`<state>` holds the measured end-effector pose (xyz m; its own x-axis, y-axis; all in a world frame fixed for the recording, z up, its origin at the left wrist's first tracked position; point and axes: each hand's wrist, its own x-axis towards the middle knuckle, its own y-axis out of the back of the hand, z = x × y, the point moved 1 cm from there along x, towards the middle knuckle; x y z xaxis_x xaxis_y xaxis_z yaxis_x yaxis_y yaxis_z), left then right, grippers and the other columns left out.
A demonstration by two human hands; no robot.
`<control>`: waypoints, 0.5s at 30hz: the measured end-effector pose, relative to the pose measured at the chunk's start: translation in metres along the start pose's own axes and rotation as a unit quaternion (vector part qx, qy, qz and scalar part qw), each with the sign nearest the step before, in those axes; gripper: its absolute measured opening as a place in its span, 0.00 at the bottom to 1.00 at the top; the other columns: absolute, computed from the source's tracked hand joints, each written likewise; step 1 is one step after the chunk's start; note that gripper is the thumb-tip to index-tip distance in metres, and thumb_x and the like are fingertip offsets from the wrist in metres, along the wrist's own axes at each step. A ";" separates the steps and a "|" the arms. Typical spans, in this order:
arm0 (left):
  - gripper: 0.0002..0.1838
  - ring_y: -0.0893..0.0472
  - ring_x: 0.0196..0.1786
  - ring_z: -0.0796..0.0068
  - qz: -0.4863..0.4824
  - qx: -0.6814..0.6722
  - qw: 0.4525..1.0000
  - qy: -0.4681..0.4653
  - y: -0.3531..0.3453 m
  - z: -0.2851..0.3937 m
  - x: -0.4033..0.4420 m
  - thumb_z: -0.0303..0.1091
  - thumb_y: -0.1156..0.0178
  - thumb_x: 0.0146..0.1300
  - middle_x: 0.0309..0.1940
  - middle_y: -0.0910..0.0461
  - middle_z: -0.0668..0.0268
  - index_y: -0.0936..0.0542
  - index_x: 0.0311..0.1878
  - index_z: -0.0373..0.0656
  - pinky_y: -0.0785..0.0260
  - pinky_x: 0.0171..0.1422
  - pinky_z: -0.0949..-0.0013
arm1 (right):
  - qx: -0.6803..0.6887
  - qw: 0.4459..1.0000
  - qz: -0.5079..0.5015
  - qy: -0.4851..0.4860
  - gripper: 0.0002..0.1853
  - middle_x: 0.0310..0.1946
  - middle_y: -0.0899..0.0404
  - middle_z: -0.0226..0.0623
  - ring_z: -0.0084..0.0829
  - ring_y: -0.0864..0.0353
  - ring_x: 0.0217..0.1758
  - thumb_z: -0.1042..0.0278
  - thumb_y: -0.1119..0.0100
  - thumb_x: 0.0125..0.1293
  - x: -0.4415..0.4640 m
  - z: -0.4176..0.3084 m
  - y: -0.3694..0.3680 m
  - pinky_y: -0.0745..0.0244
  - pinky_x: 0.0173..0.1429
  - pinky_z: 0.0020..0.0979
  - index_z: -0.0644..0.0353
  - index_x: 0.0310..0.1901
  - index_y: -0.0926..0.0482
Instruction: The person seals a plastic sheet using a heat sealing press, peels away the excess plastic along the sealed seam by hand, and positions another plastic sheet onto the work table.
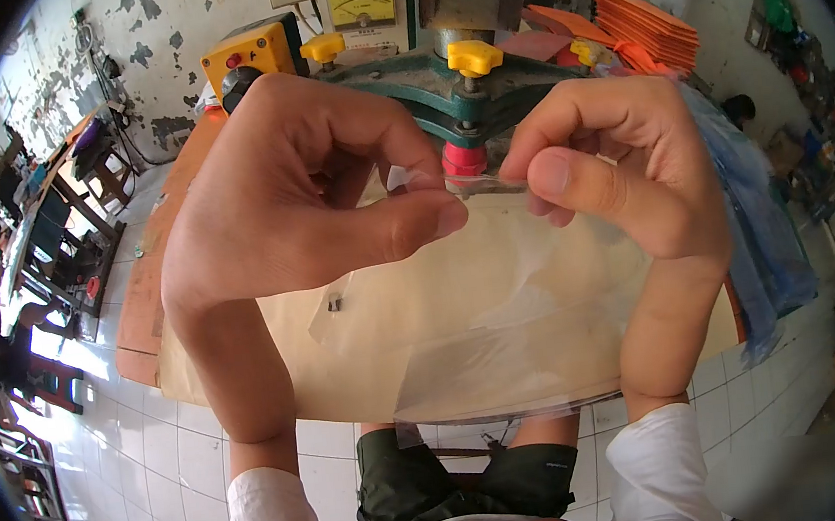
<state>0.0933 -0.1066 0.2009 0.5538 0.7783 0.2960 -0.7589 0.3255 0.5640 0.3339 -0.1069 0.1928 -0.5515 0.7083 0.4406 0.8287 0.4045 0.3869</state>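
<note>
Both of my hands are raised over the table, thumbs and forefingers pinched. Between them stretches a thin piece of clear plastic film (487, 183). My left hand (300, 191) is closed on its left end, and a bit of film sticks up between the fingers. Its right end is in the pinch of my right hand (620, 166). Below lies a clear plastic sheet (508, 367), partly over the table's front edge; I cannot tell whether it joins the film. A small dark piece (334, 303) rests left of it on the tan table covering (580, 275).
Behind my hands stands a green press frame (390, 82) with yellow knobs (475, 58) and a red cylindrical part (464, 161). A yellow control box (252, 57) is at back left. Orange sheets (646, 27) are stacked at back right, above blue plastic (762, 237).
</note>
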 end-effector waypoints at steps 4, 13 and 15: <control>0.08 0.20 0.30 0.82 0.002 0.000 1.000 0.000 0.001 -0.001 0.000 0.20 0.25 0.48 0.28 0.16 0.64 0.16 0.29 0.34 0.34 0.33 0.78 | -0.045 0.999 0.010 0.026 0.14 0.31 0.16 0.35 0.20 0.20 0.30 0.64 0.33 0.60 0.000 -0.001 0.001 0.26 0.38 0.21 0.70 0.36 0.16; 0.07 0.22 0.31 0.85 -0.022 0.034 0.999 -0.004 -0.001 -0.001 0.002 0.24 0.26 0.54 0.30 0.18 0.69 0.16 0.32 0.36 0.38 0.32 0.79 | -0.056 0.998 0.001 0.027 0.07 0.31 0.16 0.32 0.17 0.20 0.33 0.73 0.32 0.60 0.003 0.002 -0.008 0.26 0.40 0.20 0.68 0.36 0.16; 0.06 0.23 0.34 0.84 0.049 0.052 0.988 -0.136 -0.008 -0.009 0.004 0.25 0.27 0.55 0.33 0.19 0.70 0.16 0.34 0.39 0.38 0.35 0.78 | -0.057 0.998 0.002 0.034 0.06 0.31 0.16 0.32 0.16 0.21 0.32 0.74 0.32 0.61 0.004 0.003 -0.006 0.26 0.39 0.19 0.68 0.36 0.16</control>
<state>0.0987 -0.1013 0.1903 0.5610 0.6254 0.5424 -0.7828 0.1877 0.5933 0.3272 -0.1041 0.1901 -0.5571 0.6669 0.4948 0.8165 0.3312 0.4729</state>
